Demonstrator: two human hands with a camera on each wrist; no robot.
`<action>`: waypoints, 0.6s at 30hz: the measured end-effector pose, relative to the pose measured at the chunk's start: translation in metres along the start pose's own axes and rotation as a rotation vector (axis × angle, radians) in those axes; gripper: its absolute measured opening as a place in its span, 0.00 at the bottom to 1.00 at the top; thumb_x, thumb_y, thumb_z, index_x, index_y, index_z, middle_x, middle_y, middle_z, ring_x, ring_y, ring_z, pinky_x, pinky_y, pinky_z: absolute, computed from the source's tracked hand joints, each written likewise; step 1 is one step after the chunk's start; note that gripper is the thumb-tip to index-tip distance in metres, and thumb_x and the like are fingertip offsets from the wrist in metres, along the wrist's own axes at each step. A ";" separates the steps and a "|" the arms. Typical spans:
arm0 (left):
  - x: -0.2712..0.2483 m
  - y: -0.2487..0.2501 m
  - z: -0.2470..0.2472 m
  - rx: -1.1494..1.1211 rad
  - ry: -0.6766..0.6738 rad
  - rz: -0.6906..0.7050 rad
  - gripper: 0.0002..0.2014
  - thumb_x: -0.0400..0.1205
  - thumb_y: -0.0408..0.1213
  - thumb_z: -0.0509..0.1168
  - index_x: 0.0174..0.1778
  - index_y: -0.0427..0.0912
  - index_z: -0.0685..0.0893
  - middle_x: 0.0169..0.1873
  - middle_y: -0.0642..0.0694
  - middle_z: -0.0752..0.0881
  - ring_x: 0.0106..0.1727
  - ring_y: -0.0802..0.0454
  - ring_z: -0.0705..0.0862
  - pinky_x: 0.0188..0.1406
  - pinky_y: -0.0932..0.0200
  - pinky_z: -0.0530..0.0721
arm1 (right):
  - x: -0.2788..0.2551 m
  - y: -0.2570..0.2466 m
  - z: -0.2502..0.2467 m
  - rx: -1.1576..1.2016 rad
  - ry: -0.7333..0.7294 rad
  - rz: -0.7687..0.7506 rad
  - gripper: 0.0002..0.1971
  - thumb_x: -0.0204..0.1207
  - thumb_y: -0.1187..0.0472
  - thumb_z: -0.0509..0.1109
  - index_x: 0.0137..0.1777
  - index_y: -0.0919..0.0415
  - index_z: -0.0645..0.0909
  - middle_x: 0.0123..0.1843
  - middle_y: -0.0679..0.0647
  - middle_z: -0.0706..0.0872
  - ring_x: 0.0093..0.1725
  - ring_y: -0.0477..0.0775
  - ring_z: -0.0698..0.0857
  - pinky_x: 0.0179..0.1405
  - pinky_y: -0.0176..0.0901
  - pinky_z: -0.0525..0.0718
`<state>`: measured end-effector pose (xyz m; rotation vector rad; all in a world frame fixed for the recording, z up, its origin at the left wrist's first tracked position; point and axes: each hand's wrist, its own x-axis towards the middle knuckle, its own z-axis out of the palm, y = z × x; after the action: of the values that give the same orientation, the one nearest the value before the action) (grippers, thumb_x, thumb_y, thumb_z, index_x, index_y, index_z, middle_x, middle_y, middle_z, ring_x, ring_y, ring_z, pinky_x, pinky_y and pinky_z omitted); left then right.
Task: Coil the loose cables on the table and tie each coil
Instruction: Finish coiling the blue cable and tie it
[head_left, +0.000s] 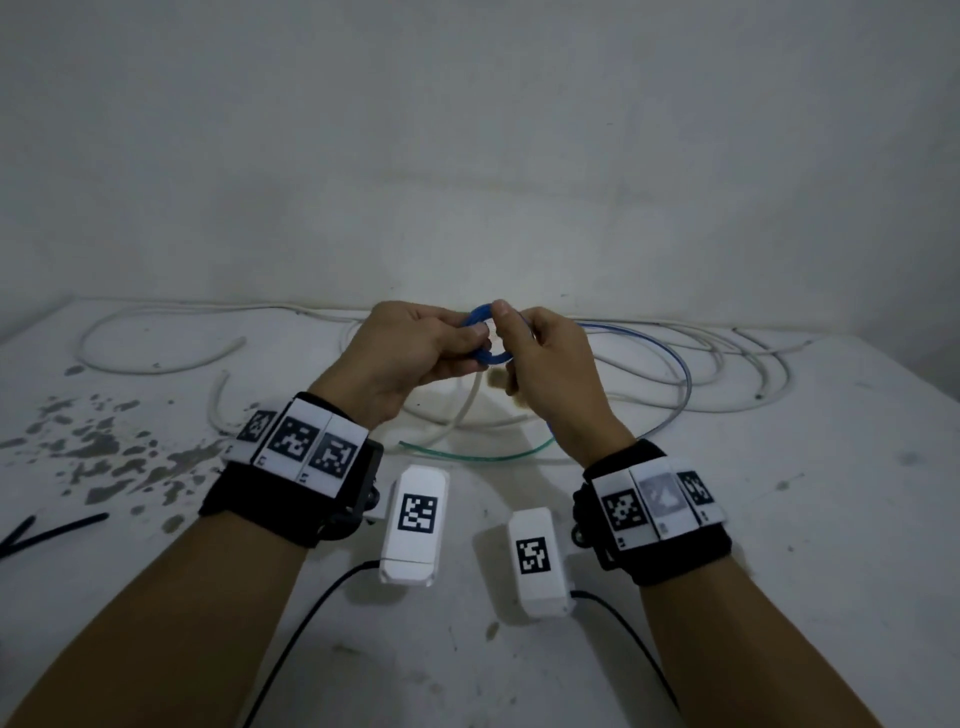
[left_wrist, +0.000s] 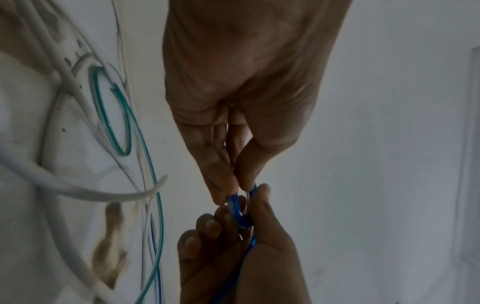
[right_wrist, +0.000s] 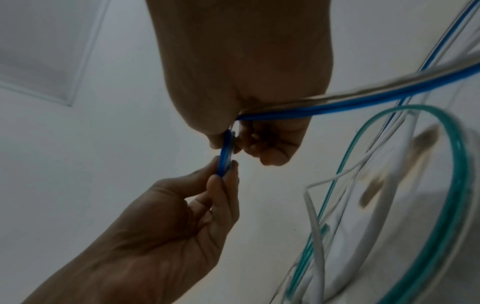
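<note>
A thin blue cable is wound into a small coil (head_left: 491, 357), held above the table between both hands. My left hand (head_left: 474, 340) pinches the coil's near-left side with thumb and fingertips. My right hand (head_left: 501, 314) pinches its top, and the blue cable's loose tail (head_left: 678, 358) runs through that palm and off to the right. The left wrist view shows the left hand (left_wrist: 233, 191) pinching the coil (left_wrist: 237, 211). In the right wrist view the right hand (right_wrist: 226, 142) pinches the coil (right_wrist: 224, 160), and the tail (right_wrist: 337, 103) leaves to the right.
Loose white cables (head_left: 156, 366) lie across the back of the white table (head_left: 805, 519), with more tangled at the right (head_left: 737, 384). A green cable (head_left: 467, 458) curves just under my hands. Black strips (head_left: 57, 525) lie at the left edge.
</note>
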<state>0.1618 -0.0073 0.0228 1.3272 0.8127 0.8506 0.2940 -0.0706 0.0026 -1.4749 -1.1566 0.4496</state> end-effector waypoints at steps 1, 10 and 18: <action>0.001 -0.001 0.001 -0.043 0.012 0.006 0.07 0.77 0.28 0.74 0.49 0.31 0.90 0.40 0.39 0.92 0.42 0.49 0.92 0.40 0.65 0.88 | 0.001 0.003 0.002 0.010 0.045 -0.009 0.19 0.84 0.46 0.67 0.39 0.60 0.82 0.31 0.52 0.81 0.32 0.55 0.82 0.30 0.49 0.80; 0.002 -0.003 0.011 -0.252 0.024 0.066 0.06 0.79 0.28 0.72 0.50 0.31 0.89 0.40 0.41 0.92 0.43 0.49 0.92 0.42 0.66 0.87 | -0.003 -0.004 0.004 0.415 0.130 -0.036 0.11 0.86 0.61 0.65 0.63 0.59 0.87 0.37 0.54 0.85 0.32 0.51 0.81 0.34 0.46 0.86; 0.001 -0.009 0.018 -0.343 -0.011 0.071 0.09 0.81 0.30 0.70 0.54 0.31 0.88 0.47 0.39 0.93 0.49 0.49 0.92 0.48 0.64 0.88 | -0.001 -0.003 0.001 0.575 0.206 0.096 0.11 0.81 0.56 0.73 0.53 0.63 0.91 0.40 0.57 0.92 0.33 0.49 0.86 0.39 0.51 0.87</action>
<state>0.1788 -0.0151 0.0152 1.0598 0.5821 0.9893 0.2914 -0.0713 0.0044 -1.0442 -0.7133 0.6206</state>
